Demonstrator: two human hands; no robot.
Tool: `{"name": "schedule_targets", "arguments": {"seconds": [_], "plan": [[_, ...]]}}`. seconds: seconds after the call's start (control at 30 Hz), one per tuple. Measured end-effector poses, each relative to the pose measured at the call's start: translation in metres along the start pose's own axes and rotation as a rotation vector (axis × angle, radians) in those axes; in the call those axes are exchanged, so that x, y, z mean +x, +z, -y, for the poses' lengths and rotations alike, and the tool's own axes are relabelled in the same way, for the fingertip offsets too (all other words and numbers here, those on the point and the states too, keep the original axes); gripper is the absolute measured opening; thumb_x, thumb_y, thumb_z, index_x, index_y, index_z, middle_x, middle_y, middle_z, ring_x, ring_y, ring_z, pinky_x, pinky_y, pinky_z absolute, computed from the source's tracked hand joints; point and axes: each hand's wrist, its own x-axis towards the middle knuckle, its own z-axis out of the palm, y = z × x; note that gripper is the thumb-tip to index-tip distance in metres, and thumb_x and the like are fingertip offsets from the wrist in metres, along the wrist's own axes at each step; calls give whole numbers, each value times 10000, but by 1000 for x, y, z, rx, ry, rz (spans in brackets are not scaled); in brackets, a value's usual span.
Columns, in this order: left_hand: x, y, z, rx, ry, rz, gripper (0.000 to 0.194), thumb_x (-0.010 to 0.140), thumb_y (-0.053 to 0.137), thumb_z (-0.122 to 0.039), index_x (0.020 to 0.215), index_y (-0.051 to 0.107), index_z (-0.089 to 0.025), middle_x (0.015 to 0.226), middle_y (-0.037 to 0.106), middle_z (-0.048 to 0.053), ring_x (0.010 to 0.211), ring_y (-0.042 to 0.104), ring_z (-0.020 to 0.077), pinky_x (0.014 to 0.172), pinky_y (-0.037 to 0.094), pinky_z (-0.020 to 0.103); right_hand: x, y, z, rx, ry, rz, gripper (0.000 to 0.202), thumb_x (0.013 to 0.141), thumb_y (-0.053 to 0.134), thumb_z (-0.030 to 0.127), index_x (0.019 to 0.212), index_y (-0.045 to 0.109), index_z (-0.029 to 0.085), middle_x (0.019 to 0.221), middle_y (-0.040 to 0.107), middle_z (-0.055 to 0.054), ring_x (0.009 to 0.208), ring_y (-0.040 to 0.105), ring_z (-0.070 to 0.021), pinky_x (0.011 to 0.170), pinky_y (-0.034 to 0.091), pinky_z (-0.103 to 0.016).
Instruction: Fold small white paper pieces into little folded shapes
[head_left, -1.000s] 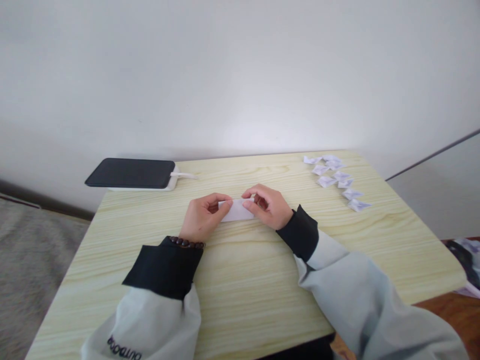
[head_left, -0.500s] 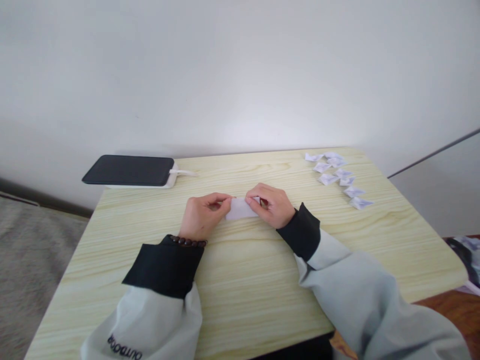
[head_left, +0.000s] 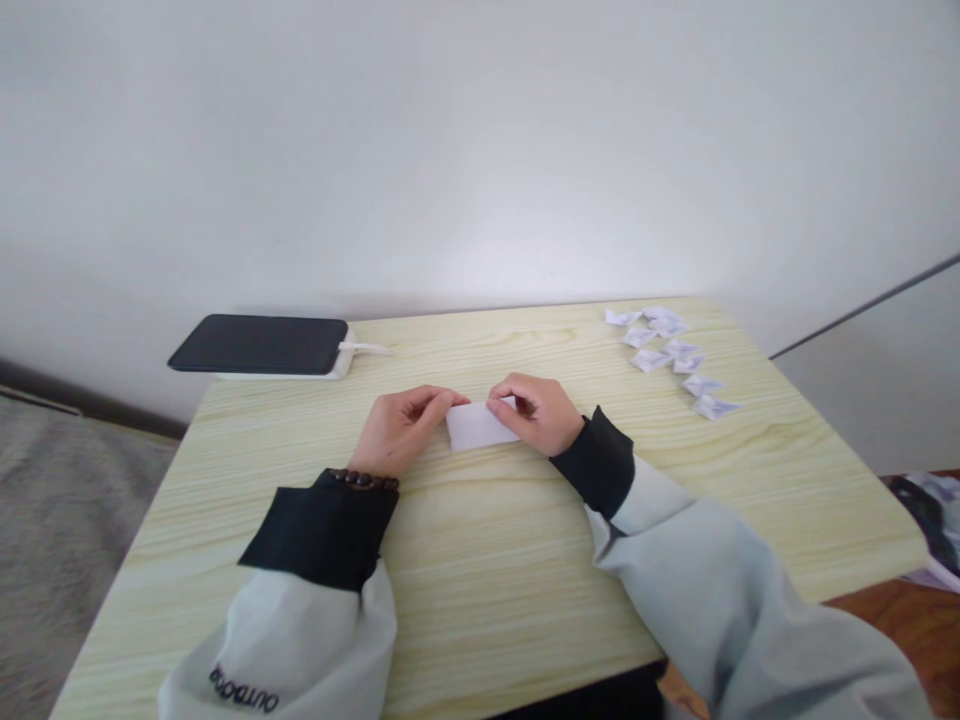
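A small white piece of paper (head_left: 474,428), rectangular and apparently folded, is between my two hands over the middle of the table. My left hand (head_left: 400,428), with a dark bead bracelet at the wrist, has thumb and forefinger closed at the paper's upper left corner. The thumb and fingers of my right hand (head_left: 541,412) pinch its upper right part, covering that end. To the right, several folded white paper pieces (head_left: 650,360) with pointed ends lie grouped on the table.
A dark-screened phone (head_left: 262,343) rests on a white block with a white cable (head_left: 365,348) at the back left. The light wooden table (head_left: 480,560) meets a white wall (head_left: 480,150) behind. Something dark and whitish (head_left: 930,515) lies beyond the right edge.
My left hand has shifted slightly left, its thumb drawing back from the paper. More of the paper shows, and it now sits slightly tilted. My right hand still pinches it.
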Motion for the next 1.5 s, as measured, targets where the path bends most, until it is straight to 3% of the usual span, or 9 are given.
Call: {"name": "schedule_targets", "arguments": {"seconds": [0.13, 0.27, 0.43, 0.57, 0.7, 0.87, 1.07, 1.27, 1.5], "plan": [[-2, 7, -2, 92, 53, 94, 316, 813, 515, -417, 872, 714, -180, 778, 717, 9, 598, 578, 125, 540, 418, 214, 0, 5, 2, 5, -3, 19, 123, 824, 532, 234, 758, 606, 162, 662, 587, 8, 499, 424, -61, 508, 351, -191], [-4, 10, -3, 161, 46, 63, 293, 803, 508, -366, 812, 726, -171, 669, 698, 4, 531, 542, 117, 500, 384, 216, 0, 5, 3, 7, -12, 29, 99, 802, 531, 197, 737, 598, 163, 671, 585, 9, 500, 418, -58, 507, 346, -190], [-3, 4, -1, 125, 17, 34, 263, 783, 514, -326, 776, 721, -165, 686, 713, 9, 582, 595, 135, 540, 420, 219, -1, -2, -2, 8, 9, 29, 109, 793, 524, 197, 720, 598, 163, 668, 593, 6, 494, 408, -59, 500, 340, -193], [-1, -3, 1, 41, -81, -35, 250, 785, 529, -328, 824, 699, -150, 719, 729, 26, 680, 649, 157, 638, 473, 230, -1, -12, -9, 17, 96, -71, 120, 784, 527, 198, 696, 594, 155, 625, 584, 9, 489, 406, -62, 479, 324, -191], [-1, -1, 1, 45, -18, -29, 301, 817, 515, -389, 895, 700, -164, 830, 733, 34, 733, 645, 163, 640, 465, 234, -1, -9, -6, 34, 57, -3, 132, 793, 531, 218, 714, 612, 151, 636, 595, 9, 473, 393, -54, 471, 319, -190], [-1, 4, 1, 151, 113, 97, 313, 822, 522, -430, 801, 716, -186, 735, 712, 5, 618, 583, 133, 547, 398, 217, -1, 1, 4, 51, 18, 48, 132, 807, 524, 218, 744, 622, 154, 668, 611, 2, 488, 425, -55, 482, 336, -182], [-1, 4, 3, 176, 114, 58, 341, 837, 493, -432, 808, 711, -172, 731, 704, 11, 595, 565, 130, 558, 394, 224, 0, -5, -4, 14, 23, 102, 166, 798, 497, 198, 741, 644, 146, 634, 625, -8, 509, 477, -71, 496, 359, -184], [-2, 0, 3, 217, 31, -56, 376, 828, 486, -464, 829, 716, -167, 585, 638, -2, 505, 500, 123, 490, 352, 225, -1, -13, -11, 57, 208, -17, 178, 811, 496, 209, 765, 655, 143, 631, 659, -15, 499, 513, -82, 503, 397, -190], [-1, 4, 5, 223, 56, -6, 345, 829, 492, -448, 814, 700, -174, 667, 666, 11, 542, 519, 130, 526, 389, 236, -1, 0, -4, 35, 188, 17, 195, 797, 574, 327, 737, 632, 151, 575, 600, 14, 494, 507, -74, 503, 391, -183]]}}
